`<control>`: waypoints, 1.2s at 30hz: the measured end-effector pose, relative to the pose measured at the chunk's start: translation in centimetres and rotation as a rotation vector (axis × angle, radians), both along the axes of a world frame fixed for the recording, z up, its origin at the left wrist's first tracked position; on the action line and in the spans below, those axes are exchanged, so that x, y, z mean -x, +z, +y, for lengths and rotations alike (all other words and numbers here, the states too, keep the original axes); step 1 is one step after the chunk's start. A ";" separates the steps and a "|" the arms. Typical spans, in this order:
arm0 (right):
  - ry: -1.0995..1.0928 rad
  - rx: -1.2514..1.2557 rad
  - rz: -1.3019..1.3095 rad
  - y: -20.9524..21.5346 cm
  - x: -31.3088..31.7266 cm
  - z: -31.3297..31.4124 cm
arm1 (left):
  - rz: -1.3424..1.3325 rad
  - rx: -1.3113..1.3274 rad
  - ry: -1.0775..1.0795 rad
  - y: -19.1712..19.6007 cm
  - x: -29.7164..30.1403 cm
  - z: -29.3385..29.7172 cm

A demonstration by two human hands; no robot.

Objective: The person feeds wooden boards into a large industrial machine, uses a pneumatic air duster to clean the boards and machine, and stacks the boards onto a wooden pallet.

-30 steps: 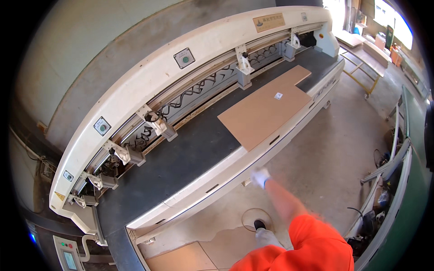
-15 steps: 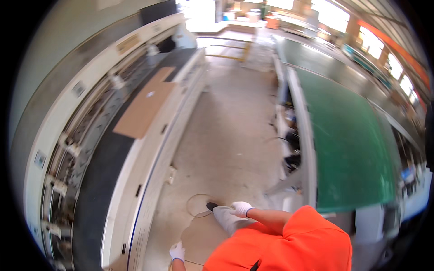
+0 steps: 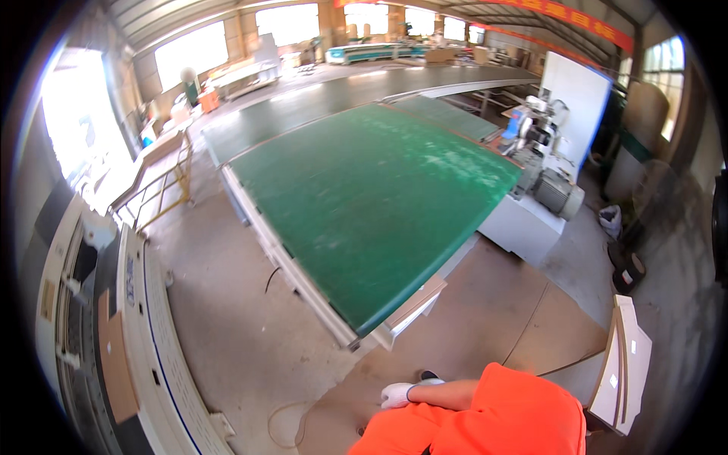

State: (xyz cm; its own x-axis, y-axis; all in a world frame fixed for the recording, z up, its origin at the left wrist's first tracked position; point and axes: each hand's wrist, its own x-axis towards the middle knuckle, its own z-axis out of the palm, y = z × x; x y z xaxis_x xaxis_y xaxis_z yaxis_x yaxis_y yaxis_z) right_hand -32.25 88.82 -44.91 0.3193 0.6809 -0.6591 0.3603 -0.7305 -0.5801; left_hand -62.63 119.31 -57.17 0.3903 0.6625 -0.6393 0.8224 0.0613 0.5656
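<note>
My right hand (image 3: pixel 396 394), in a white knit glove, hangs low in front of my orange shirt (image 3: pixel 485 421). Its fingers look curled in, and nothing shows in them. The hand is over the brown floor sheet (image 3: pixel 447 326), touching no machine. Ahead of me stands a wide table with a green belt (image 3: pixel 364 205); its near corner lies beyond the hand. My left hand is out of view.
At left runs a long white machine (image 3: pixel 163 326) with a brown board (image 3: pixel 117 364) on it. A grey motor (image 3: pixel 557 193) sits beside the belt. Pale panels (image 3: pixel 622 371) lean at right. A thin cable loop (image 3: pixel 284 425) lies on the floor. A yellow-framed cart (image 3: pixel 163 186) stands far left.
My view has swung to the right, so the green belt now fills the middle and the white machine sits at the left edge. My left hand has left the picture.
</note>
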 end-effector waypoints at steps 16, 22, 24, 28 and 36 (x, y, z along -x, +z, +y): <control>-0.808 0.275 -0.229 -5.3 -13.8 -45.7 | -0.281 -0.607 -1.074 6.3 -36.6 -25.3; -1.289 0.450 -0.297 -5.3 -11.1 -59.1 | -0.992 -1.031 -1.099 20.0 -58.3 -39.7; -1.331 0.471 -0.304 -5.1 -12.2 -60.9 | -0.964 -1.007 -1.022 21.3 -64.2 -38.6; -1.295 0.324 -0.255 -3.5 -17.9 -60.4 | -0.694 -0.982 -0.855 20.7 -71.2 -35.4; -1.285 0.067 -0.490 0.8 -35.9 -54.9 | -0.712 -1.000 -0.755 19.7 -76.1 -33.3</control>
State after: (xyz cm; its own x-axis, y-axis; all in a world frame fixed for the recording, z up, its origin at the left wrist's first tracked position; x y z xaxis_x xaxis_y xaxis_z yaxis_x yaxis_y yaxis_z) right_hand 3.68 33.94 -44.09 0.9013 -0.2948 -0.3175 -0.4276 -0.7235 -0.5419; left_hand 13.49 86.05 -37.43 0.8761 0.2032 0.4373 0.0085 -0.9133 0.4072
